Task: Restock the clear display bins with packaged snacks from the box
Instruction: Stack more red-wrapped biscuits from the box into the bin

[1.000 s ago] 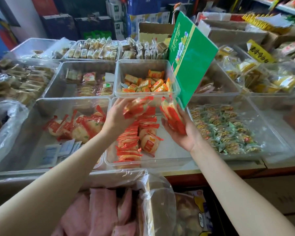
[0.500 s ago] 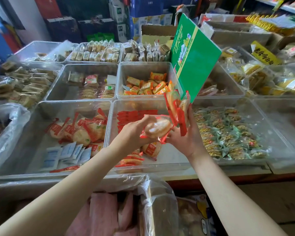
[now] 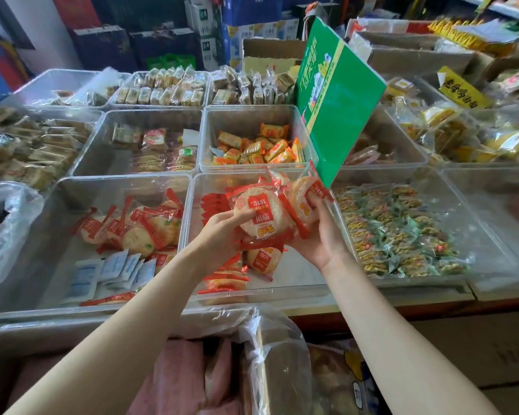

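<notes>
Our left hand [image 3: 222, 232] pinches one cracker pack [image 3: 259, 212]; our right [image 3: 321, 235] grips several. We'd lower them flat into the bin [image 3: 297, 290] below.

Illumination is bright, diffuse daylight entering from the upper right. Glare washes the clear plastic display bins [image 3: 489, 205] at right. Shadows are soft. Wide-angle distortion bends the frame edges. Peripheral detail is smeared; the centre is moderately sharp.

a counter [image 3: 372, 307] carries clear bins [image 3: 189, 187] set edge to edge in rows.
</notes>
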A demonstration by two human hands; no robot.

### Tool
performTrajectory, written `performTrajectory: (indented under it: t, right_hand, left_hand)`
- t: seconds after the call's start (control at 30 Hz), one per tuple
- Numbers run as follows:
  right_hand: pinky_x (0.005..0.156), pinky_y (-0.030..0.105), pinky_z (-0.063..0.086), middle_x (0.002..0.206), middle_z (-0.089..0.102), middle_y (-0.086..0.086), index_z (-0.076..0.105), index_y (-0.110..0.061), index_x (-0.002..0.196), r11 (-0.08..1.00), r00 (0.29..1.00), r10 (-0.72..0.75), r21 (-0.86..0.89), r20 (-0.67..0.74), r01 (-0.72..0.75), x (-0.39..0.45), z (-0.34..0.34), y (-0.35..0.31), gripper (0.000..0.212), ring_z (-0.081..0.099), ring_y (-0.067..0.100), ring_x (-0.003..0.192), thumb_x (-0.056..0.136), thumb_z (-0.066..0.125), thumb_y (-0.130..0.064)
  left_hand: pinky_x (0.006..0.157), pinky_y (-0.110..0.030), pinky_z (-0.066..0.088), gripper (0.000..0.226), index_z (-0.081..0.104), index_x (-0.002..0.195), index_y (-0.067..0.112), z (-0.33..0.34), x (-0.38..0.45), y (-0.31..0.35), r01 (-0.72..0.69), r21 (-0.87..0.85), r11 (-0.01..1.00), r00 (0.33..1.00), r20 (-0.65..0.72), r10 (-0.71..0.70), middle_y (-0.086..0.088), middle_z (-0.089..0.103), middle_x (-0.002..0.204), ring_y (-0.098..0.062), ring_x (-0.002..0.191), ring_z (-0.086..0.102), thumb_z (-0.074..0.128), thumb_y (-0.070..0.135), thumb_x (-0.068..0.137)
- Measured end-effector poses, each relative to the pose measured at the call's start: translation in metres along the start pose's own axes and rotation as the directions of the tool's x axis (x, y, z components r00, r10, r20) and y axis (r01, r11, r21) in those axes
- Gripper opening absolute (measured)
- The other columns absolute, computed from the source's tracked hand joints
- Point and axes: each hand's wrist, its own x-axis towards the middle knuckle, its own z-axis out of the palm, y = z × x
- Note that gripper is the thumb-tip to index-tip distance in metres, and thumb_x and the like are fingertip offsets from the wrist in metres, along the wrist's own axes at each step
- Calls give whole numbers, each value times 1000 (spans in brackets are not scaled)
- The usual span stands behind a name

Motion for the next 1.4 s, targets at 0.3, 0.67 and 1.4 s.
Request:
performTrajectory:
  t: [0.3,0.67,1.4]
  right_hand:
    - [87,36,55,113,65,13,66,-12,113,998,973,-7,-67,229,23,-3,-10,-39,61,66,24,100,55,85,-18]
    - [81,29,55,96,67,4,57,-15,105,749,876,400,-647,269,-143,9,13,-38,51,65,16,87,56,71,-20]
    - [84,36,53,112,65,11,53,-19,119,892,990,124,-444,69,-81,18,4,-2,45,63,24,101,77,65,-31]
  left_hand:
    - [80,-38,53,25,60,104,1,-46,0,14,77,-26,997,957,-279,-81,-21,61,101,-33,90,62,54,18,87]
    - [58,-12,50,13,52,92,7,-19,0,18,195,74,978,978,-87,-188,-2,57,78,3,59,63,41,10,98]
    - [112,-53,21,97,27,146,22,13,35,5,191,589,785,982,-117,-152,-15,28,150,-29,138,25,23,78,67]
